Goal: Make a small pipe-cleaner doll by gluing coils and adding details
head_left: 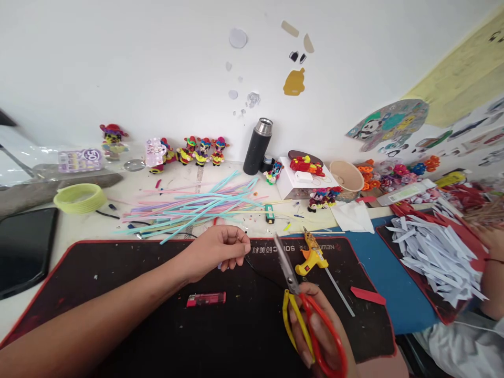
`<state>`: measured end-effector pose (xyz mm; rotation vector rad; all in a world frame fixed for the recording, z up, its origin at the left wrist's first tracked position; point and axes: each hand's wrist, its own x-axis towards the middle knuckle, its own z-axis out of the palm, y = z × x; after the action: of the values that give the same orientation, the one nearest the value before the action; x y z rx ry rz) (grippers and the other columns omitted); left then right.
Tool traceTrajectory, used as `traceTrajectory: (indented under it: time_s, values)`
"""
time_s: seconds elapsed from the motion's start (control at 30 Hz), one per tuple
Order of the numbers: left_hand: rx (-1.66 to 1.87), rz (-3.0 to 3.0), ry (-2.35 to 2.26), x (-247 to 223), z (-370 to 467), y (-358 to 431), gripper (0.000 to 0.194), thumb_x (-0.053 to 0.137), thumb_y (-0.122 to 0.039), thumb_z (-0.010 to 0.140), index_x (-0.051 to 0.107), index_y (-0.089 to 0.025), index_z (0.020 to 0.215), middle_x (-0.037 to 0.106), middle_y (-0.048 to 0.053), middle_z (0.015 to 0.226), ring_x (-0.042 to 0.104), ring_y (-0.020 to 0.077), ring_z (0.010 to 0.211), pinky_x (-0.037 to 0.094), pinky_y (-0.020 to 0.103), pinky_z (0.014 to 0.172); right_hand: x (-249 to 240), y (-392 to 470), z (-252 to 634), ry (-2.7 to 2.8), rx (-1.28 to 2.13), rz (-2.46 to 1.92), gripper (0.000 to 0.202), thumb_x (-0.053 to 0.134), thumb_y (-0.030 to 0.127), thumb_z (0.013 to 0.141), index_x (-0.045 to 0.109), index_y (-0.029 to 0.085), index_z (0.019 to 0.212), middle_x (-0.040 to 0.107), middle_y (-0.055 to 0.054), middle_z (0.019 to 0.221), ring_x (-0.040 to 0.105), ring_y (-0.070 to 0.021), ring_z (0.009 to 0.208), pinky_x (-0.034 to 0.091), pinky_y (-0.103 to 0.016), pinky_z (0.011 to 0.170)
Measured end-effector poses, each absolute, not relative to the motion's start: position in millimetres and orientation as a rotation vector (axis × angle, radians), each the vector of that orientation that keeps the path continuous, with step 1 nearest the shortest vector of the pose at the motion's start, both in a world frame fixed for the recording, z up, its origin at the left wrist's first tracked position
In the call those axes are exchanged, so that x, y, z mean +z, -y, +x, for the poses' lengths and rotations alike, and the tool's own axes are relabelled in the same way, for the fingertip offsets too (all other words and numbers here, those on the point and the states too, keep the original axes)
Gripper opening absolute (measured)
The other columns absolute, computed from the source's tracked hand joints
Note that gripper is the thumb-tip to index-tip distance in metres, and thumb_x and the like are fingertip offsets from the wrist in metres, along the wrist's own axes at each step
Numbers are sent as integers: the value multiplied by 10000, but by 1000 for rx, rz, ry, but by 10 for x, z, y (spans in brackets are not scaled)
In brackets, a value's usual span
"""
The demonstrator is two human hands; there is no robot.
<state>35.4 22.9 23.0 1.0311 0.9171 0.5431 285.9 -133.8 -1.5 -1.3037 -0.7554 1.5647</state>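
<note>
My left hand [222, 248] is pinched closed above the black mat [157, 325]; a thin dark strand shows by its fingertips, and what else it may hold is hidden. In my right hand [328, 331] are scissors [289, 268] with one red and one yellow handle, their blades pointing up and away and looking nearly closed. A pink lighter-like object [206, 299] lies on the mat below my left hand. Just beyond the scissors rests a yellow glue gun [312, 258] with a clear stick in its back.
Pastel pipe cleaners [197, 205] spread behind the mat, near a black flask [258, 147] and small figures [203, 152]. Yellow-green rings [80, 198] and a dark tablet [25, 252] are left. White paper strips [437, 257] and another person's arm [492, 273] are right.
</note>
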Motion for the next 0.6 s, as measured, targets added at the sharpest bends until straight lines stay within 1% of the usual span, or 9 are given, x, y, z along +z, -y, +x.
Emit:
traceTrajectory:
  time_s: [0.03, 0.1, 0.17, 0.23, 0.3, 0.37, 0.47, 0.53, 0.6]
  values:
    - [551, 1022, -906, 230, 364, -223, 253, 793, -392, 747, 654, -187, 794, 677, -19, 619, 538, 93, 504, 344, 189, 427, -3, 1342, 2832, 720, 1588, -1222, 608, 775, 727, 846, 617, 296, 1245, 668, -12, 851, 431, -50, 377, 347, -198, 388]
    - [572, 992, -882, 237, 384, -208, 269, 813, -393, 741, 658, -178, 790, 740, 26, 707, 618, 120, 581, 389, 191, 447, -26, 1339, 2738, 677, 1639, -1113, 713, 729, 803, 832, 599, 318, 1339, 642, 0, 836, 398, -51, 361, 349, -206, 361]
    - [588, 964, -860, 252, 402, -189, 281, 840, -382, 729, 668, -170, 793, 776, 58, 793, 701, 159, 706, 474, 203, 512, -97, 1313, 2608, 643, 1733, -1051, 732, 694, 793, 873, 571, 325, 1423, 620, 16, 809, 386, -46, 358, 360, -193, 354]
    - [591, 948, -846, 272, 412, -173, 289, 864, -372, 719, 679, -164, 798, 780, 57, 809, 733, 176, 772, 537, 221, 589, -180, 1262, 2476, 660, 1814, -982, 749, 678, 798, 883, 606, 265, 1404, 629, 10, 773, 380, -37, 347, 333, -167, 341]
    - [587, 949, -839, 290, 416, -165, 296, 874, -376, 722, 689, -160, 801, 774, 46, 790, 733, 166, 758, 557, 228, 625, -240, 1199, 2372, 701, 1826, -900, 731, 668, 780, 906, 634, 211, 1364, 632, 16, 705, 382, -39, 324, 352, -165, 337]
    - [583, 954, -840, 301, 418, -165, 297, 879, -378, 723, 693, -159, 803, 772, 39, 774, 727, 158, 733, 557, 227, 626, -264, 1144, 2301, 748, 1852, -862, 737, 681, 780, 899, 645, 180, 1325, 646, 14, 656, 419, -52, 319, 369, -165, 345]
    - [588, 964, -855, 300, 419, -178, 287, 875, -374, 725, 700, -161, 803, 755, 27, 726, 702, 146, 674, 551, 229, 607, -261, 1100, 2244, 778, 1899, -846, 792, 654, 841, 870, 641, 171, 1292, 677, -3, 621, 503, -91, 331, 415, -185, 364]
    - [601, 979, -866, 294, 411, -191, 283, 867, -379, 732, 702, -163, 807, 751, 27, 705, 687, 142, 645, 547, 235, 598, -254, 1085, 2233, 759, 1934, -855, 840, 622, 895, 841, 633, 184, 1288, 718, -34, 659, 600, -133, 382, 462, -206, 394]
    - [625, 998, -880, 294, 394, -206, 283, 857, -388, 742, 692, -167, 808, 768, 40, 738, 694, 150, 660, 546, 241, 599, -247, 1066, 2247, 744, 1955, -852, 868, 602, 929, 817, 623, 196, 1282, 759, -68, 718, 692, -180, 458, 475, -209, 411]
